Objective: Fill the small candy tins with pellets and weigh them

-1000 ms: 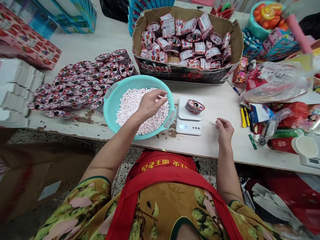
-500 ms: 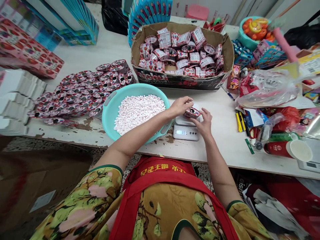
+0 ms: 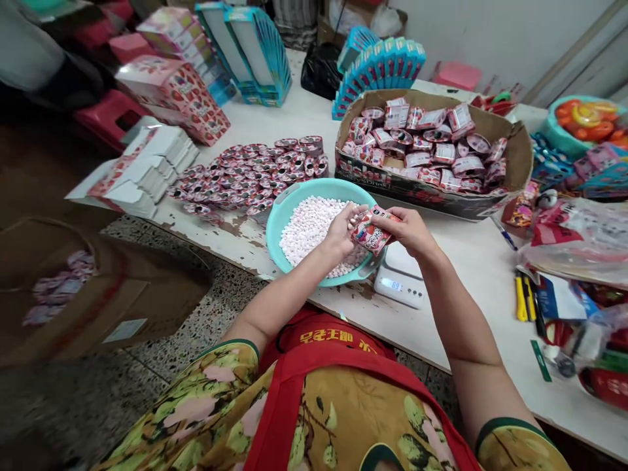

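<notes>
Both hands hold one small red and white candy packet point(image 3: 369, 234) above the near rim of a teal basin point(image 3: 281, 225) filled with small white candies. My left hand point(image 3: 340, 229) pinches its left end and my right hand point(image 3: 409, 230) grips its right side. A small white digital scale point(image 3: 401, 280) with a lit display sits just below my right hand, its platform bare. Rows of the same packets point(image 3: 250, 176) lie flat on the table left of the basin.
A cardboard box point(image 3: 515, 176) of more packets stands behind the basin. Stacked white cartons point(image 3: 152, 163) and pink boxes point(image 3: 171, 85) sit at the far left. Pens, plastic bags and clutter point(image 3: 564, 288) fill the right. A brown carton point(image 3: 73, 294) rests on the floor at left.
The packet has been lifted off the scale by both hands and now sits over the basin's near rim. My head has turned left, bringing the floor carton into view.
</notes>
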A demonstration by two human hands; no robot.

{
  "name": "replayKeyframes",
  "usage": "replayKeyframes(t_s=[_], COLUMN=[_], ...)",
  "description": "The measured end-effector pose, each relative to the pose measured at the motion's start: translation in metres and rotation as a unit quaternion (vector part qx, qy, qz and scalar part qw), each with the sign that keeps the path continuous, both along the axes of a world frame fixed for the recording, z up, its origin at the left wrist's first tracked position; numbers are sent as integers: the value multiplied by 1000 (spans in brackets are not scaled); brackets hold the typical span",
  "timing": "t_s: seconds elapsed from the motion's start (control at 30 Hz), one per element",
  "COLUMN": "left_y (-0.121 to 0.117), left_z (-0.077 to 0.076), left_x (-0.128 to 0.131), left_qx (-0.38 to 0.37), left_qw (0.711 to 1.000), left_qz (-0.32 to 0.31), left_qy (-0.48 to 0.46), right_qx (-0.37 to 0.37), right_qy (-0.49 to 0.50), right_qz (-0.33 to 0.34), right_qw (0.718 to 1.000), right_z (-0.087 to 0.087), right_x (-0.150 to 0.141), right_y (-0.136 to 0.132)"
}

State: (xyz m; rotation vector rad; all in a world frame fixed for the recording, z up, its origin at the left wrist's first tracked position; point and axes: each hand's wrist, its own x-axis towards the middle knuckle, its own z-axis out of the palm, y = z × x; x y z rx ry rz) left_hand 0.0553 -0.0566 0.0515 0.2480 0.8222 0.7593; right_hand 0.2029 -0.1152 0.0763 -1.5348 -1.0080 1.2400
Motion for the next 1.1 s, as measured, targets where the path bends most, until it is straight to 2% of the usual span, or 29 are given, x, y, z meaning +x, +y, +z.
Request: replayKeyframes(t_s=[0.1, 0.2, 0.27, 0.33, 0.37, 0.4, 0.47, 0.53, 0.57, 0.6, 0.67, 0.73, 0.8, 0.87, 0.93, 1.0, 1.03, 1.1], left_y=[-1, -1, 1, 5, 9, 13, 21, 29, 32, 33, 35, 35, 35, 35, 35, 35, 34, 34], left_z=[4, 12, 15, 14, 13, 11, 5, -1, -4, -7, -10, -11, -9, -6, -3, -2, -2, -3], left_x=[-5, -5, -8, -15, -21, -28, -43, -54, -58, -61, -62, -62, -64, -68, -73, -78, -79, -82], left_qx=[-23, 1, 60, 159, 224, 298, 436, 520, 539, 547, 544, 528, 510, 496, 485, 476, 472, 467], left_qw=[999, 998, 998, 985, 967, 935, 832, 731, 702, 690, 697, 723, 745, 757, 762, 765, 766, 770], left_qz=[40, 52, 28, -20, -49, -78, -126, -156, -165, -170, -185, -193, -196, -197, -196, -195, -195, -197], left_qy=[-20, -20, -1, 56, 109, 177, 320, 414, 435, 443, 429, 402, 382, 378, 382, 389, 390, 388], right_qx=[21, 56, 72, 98, 114, 127, 134, 119, 107, 95, 62, 32, 31, 81, 155, 187, 173, 96], right_qy=[42, 79, 74, 51, 36, 18, -29, -80, -102, -117, -130, -143, -181, -236, -296, -372, -417, -489], right_qz=[-8, 9, 17, -13, -42, -77, -148, -203, -219, -227, -233, -218, -207, -217, -247, -256, -256, -259], right_qw=[999, 995, 994, 994, 992, 989, 979, 969, 965, 962, 962, 965, 961, 944, 910, 873, 855, 828], right_z=[-10, -18, -21, -22, -24, -27, -38, -55, -65, -75, -91, -97, -90, -71, -45, -22, -14, -8], right_x=[-6, -9, -8, -2, 4, 11, 30, 49, 58, 65, 75, 81, 91, 110, 144, 191, 217, 267], right_y=[-1, -14, -27, -40, -47, -54, -65, -73, -76, -78, -84, -91, -94, -85, -60, -19, 5, 55])
